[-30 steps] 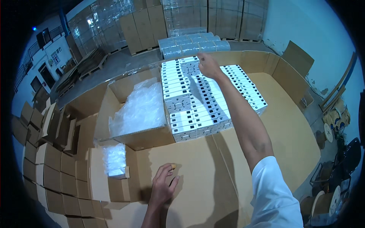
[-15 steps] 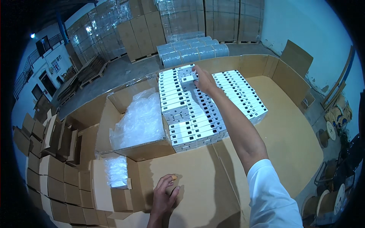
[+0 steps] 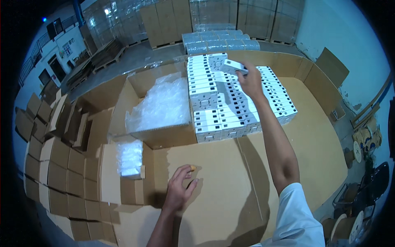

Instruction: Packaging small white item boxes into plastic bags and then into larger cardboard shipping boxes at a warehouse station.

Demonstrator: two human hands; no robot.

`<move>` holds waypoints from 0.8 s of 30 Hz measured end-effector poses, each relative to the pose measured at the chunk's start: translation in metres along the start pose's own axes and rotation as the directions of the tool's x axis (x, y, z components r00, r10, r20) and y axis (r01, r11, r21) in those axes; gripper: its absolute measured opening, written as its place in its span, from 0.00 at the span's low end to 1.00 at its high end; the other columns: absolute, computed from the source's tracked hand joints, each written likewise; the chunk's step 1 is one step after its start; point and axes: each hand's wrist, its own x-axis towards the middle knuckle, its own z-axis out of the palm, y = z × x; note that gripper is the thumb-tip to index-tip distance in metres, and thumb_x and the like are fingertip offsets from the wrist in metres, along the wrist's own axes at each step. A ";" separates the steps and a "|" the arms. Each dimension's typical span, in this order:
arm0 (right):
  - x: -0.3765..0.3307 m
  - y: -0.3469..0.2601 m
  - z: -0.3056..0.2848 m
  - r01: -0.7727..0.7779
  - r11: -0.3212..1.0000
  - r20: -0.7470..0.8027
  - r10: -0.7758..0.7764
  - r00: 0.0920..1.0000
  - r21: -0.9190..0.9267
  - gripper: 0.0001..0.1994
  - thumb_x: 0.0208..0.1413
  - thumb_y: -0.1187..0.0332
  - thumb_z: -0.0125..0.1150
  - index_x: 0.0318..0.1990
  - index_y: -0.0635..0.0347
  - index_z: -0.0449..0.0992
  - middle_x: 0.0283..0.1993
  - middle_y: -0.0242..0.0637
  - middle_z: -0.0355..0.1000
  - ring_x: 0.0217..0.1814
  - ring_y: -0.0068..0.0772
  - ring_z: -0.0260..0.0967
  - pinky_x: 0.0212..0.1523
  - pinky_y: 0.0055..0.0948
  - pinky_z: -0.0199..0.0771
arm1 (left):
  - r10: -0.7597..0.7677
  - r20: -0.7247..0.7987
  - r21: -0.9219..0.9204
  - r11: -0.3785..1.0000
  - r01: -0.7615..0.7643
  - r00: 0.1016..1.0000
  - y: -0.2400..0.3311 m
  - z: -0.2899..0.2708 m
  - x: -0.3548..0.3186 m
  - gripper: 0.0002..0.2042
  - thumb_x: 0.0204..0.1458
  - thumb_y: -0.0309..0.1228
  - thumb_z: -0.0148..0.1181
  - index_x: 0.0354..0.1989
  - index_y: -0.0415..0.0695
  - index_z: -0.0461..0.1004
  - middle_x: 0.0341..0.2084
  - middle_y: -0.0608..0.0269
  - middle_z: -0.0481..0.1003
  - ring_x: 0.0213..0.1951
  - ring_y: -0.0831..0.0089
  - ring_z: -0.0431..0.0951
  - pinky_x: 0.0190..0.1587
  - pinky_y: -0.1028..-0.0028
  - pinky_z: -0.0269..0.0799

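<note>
Warehouse cardboard bench (image 3: 230, 185) | my right hand (image 3: 249, 81) grips white box (image 3: 235, 66), upper centre | left hand (image 3: 180, 190) flat, empty | next: careful placing

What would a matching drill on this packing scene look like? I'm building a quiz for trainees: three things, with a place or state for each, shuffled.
Things:
1. right hand
2. left hand
3. plastic bags

Places or states:
A. inside the open carton
B. resting flat on the cardboard sheet
C. raised over the stacked boxes, holding a white box

Pairs: 1-C, 2-B, 3-A
</note>
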 end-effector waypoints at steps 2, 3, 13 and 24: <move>-0.034 -0.029 -0.023 0.000 0.991 -0.052 0.007 0.999 0.132 0.16 0.51 0.81 0.65 0.49 0.65 0.77 0.47 0.48 0.76 0.44 0.46 0.78 0.40 0.34 0.81 | -0.071 0.008 -0.053 0.996 0.071 0.997 -0.003 -0.002 -0.005 0.20 0.52 0.24 0.66 0.54 0.35 0.72 0.53 0.51 0.73 0.48 0.63 0.79 0.51 0.68 0.79; -0.052 -0.046 -0.032 -0.033 0.990 -0.056 0.041 0.998 0.137 0.15 0.52 0.81 0.64 0.49 0.65 0.76 0.45 0.45 0.76 0.43 0.41 0.79 0.38 0.31 0.82 | -0.130 0.017 -0.095 0.987 0.131 0.991 -0.006 -0.003 -0.008 0.20 0.53 0.25 0.66 0.54 0.35 0.72 0.52 0.51 0.74 0.47 0.64 0.80 0.51 0.69 0.78; -0.264 -0.162 -0.019 -0.333 0.736 0.084 0.354 0.931 0.589 0.17 0.51 0.82 0.66 0.50 0.64 0.76 0.51 0.40 0.73 0.48 0.28 0.75 0.46 0.25 0.80 | -0.269 0.045 -0.522 0.815 0.252 0.962 -0.030 0.004 -0.003 0.15 0.66 0.35 0.55 0.53 0.34 0.72 0.38 0.61 0.78 0.41 0.76 0.79 0.44 0.75 0.76; -0.305 -0.182 0.000 -0.233 0.861 0.310 0.093 0.946 0.452 0.15 0.54 0.80 0.61 0.50 0.62 0.76 0.67 0.47 0.60 0.54 0.35 0.75 0.48 0.28 0.79 | -0.331 0.165 -0.703 0.621 0.346 0.929 -0.052 -0.024 -0.020 0.17 0.67 0.40 0.53 0.52 0.38 0.74 0.37 0.65 0.77 0.39 0.78 0.77 0.43 0.76 0.75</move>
